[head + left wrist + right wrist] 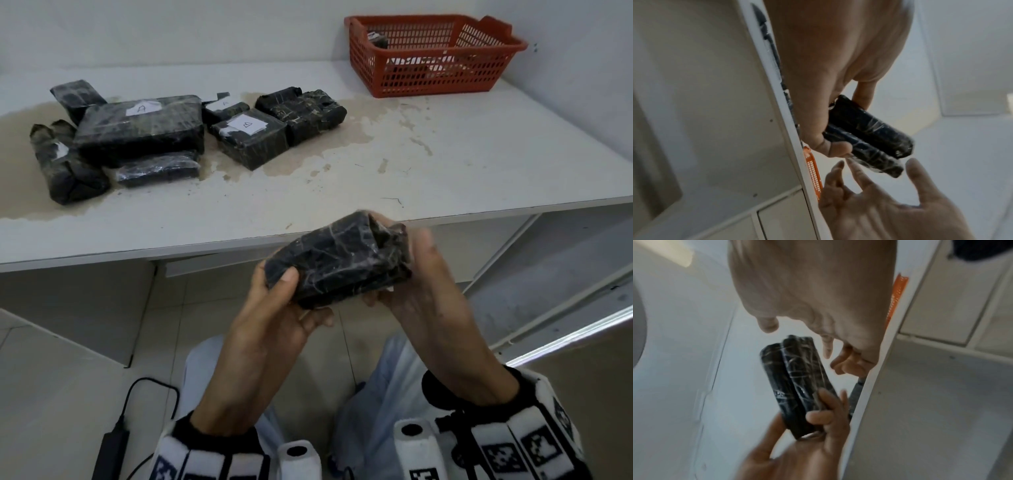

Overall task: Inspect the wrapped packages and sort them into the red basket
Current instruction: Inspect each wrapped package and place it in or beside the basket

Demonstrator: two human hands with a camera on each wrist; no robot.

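A black plastic-wrapped package [337, 260] [869, 138] [797, 381] is held in the air just in front of the table's near edge. My left hand [291, 301] [838, 81] [818, 426] grips its left end, thumb on top and fingers underneath. My right hand [411, 274] [869, 194] [824, 331] is at the crumpled right end with fingers spread and straight, blurred, not closed round it. The red basket [435, 68] [813, 175] [898, 293] stands at the far right of the table with dark packages inside.
Several more black wrapped packages [137, 130], some with white paper labels, lie on the stained left half of the white table [445, 154]. A black charger and cable [113, 445] lie on the tiled floor at lower left. White frame rails [548, 308] run under the table's right side.
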